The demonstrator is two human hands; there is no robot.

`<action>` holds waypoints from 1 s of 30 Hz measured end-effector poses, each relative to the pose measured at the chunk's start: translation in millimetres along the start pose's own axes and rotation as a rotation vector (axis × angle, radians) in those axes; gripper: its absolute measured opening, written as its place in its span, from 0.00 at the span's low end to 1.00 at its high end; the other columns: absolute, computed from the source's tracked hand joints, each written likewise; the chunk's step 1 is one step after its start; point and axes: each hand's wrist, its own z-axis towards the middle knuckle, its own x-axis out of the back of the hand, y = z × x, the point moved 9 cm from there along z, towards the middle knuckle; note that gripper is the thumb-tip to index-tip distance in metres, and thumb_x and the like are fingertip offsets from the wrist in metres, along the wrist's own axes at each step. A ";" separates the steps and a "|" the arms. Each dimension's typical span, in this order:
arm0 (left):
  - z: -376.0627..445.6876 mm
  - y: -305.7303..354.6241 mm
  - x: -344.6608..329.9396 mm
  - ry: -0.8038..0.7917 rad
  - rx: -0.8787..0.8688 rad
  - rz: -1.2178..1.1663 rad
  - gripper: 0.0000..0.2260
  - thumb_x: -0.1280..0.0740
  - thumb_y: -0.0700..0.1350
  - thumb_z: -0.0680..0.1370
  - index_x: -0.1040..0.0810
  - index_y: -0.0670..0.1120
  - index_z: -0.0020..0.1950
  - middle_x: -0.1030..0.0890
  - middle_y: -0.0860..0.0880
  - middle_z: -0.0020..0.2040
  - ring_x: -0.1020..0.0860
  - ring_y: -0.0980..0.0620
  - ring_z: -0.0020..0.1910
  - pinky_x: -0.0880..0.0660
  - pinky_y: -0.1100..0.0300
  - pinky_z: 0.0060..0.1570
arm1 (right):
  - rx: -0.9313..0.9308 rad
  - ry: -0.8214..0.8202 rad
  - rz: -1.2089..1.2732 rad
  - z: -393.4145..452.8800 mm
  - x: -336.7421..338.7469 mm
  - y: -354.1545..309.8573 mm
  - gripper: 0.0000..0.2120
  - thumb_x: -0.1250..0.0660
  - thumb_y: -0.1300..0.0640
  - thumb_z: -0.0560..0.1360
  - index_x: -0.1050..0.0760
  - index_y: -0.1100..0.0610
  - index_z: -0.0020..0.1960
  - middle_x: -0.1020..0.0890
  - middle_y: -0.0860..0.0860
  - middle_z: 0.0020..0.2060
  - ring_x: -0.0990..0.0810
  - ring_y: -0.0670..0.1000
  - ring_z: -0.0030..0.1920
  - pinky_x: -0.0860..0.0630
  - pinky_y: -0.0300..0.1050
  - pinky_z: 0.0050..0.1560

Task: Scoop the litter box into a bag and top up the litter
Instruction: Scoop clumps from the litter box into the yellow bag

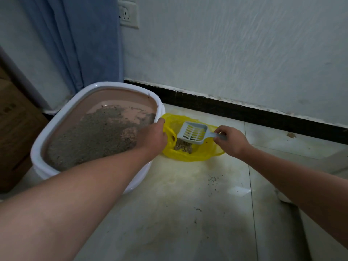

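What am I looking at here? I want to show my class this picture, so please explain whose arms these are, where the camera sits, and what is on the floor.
No machine here: a person wears a camera on the head, looking down at their own arms. The left hand grips the edge of a yellow bag lying open on the floor. The right hand pinches the handle of a slotted scoop over the bag, where scooped clumps lie. Left of the bag stands the litter box, partly filled with grey litter.

The bag (188,155) lies on the floor (188,204) just right of the litter box (47,147), the scoop (193,132) over it.
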 end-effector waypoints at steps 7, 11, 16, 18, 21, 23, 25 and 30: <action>-7.0 -11.5 16.5 0.076 0.008 -0.094 0.14 0.38 0.51 0.80 0.26 0.44 0.60 0.20 0.44 0.43 0.22 0.41 0.42 0.24 0.47 0.43 | 0.098 0.245 0.155 4.6 26.0 -20.9 0.07 0.35 0.52 0.77 0.22 0.53 0.53 0.22 0.49 0.40 0.24 0.51 0.41 0.33 0.40 0.35; -23.3 -31.9 21.7 0.039 -0.048 -0.048 0.10 0.35 0.53 0.78 0.24 0.45 0.47 0.24 0.47 0.40 0.24 0.43 0.41 0.28 0.52 0.39 | 0.165 0.260 0.210 10.0 15.3 -53.0 0.08 0.33 0.54 0.76 0.22 0.53 0.55 0.21 0.48 0.44 0.24 0.50 0.44 0.29 0.44 0.43; -51.2 -68.0 30.6 -0.094 -0.114 0.108 0.15 0.37 0.59 0.76 0.28 0.48 0.38 0.25 0.49 0.39 0.27 0.49 0.39 0.30 0.56 0.34 | 0.197 0.230 0.244 27.4 -14.2 -92.0 0.08 0.32 0.55 0.76 0.21 0.54 0.54 0.21 0.48 0.44 0.23 0.49 0.45 0.30 0.42 0.44; -64.2 -86.3 36.7 -0.110 -0.104 0.132 0.17 0.37 0.60 0.76 0.26 0.48 0.37 0.26 0.50 0.37 0.27 0.50 0.36 0.31 0.57 0.32 | 0.209 0.218 0.267 33.2 -24.9 -107.9 0.08 0.32 0.55 0.75 0.21 0.54 0.54 0.20 0.48 0.45 0.22 0.50 0.46 0.28 0.43 0.46; -82.9 -116.2 52.2 -0.107 -0.078 0.102 0.18 0.36 0.61 0.76 0.25 0.48 0.36 0.27 0.50 0.36 0.27 0.50 0.37 0.31 0.56 0.34 | 0.247 0.204 0.270 39.9 -42.0 -131.4 0.08 0.32 0.55 0.75 0.20 0.53 0.54 0.18 0.49 0.46 0.21 0.51 0.48 0.25 0.45 0.47; -96.4 -137.9 66.4 -0.105 -0.044 0.083 0.19 0.38 0.63 0.75 0.25 0.49 0.37 0.27 0.51 0.36 0.28 0.52 0.37 0.28 0.54 0.36 | 0.263 0.192 0.243 43.3 -54.0 -144.1 0.09 0.32 0.53 0.75 0.20 0.52 0.55 0.18 0.50 0.48 0.20 0.52 0.48 0.24 0.48 0.48; -111.4 -156.6 81.0 -0.114 -0.007 0.119 0.21 0.40 0.68 0.74 0.24 0.50 0.38 0.28 0.53 0.37 0.28 0.54 0.38 0.27 0.53 0.38 | 0.273 0.183 0.184 46.6 -64.1 -157.1 0.11 0.33 0.52 0.75 0.20 0.51 0.56 0.18 0.51 0.49 0.20 0.55 0.46 0.23 0.48 0.46; -146.1 -184.6 99.8 -0.153 0.011 0.253 0.26 0.39 0.73 0.70 0.23 0.51 0.47 0.30 0.54 0.43 0.30 0.54 0.45 0.31 0.57 0.42 | 0.339 0.126 0.022 53.2 -84.0 -193.1 0.15 0.32 0.52 0.75 0.20 0.48 0.61 0.19 0.55 0.51 0.21 0.58 0.52 0.26 0.48 0.48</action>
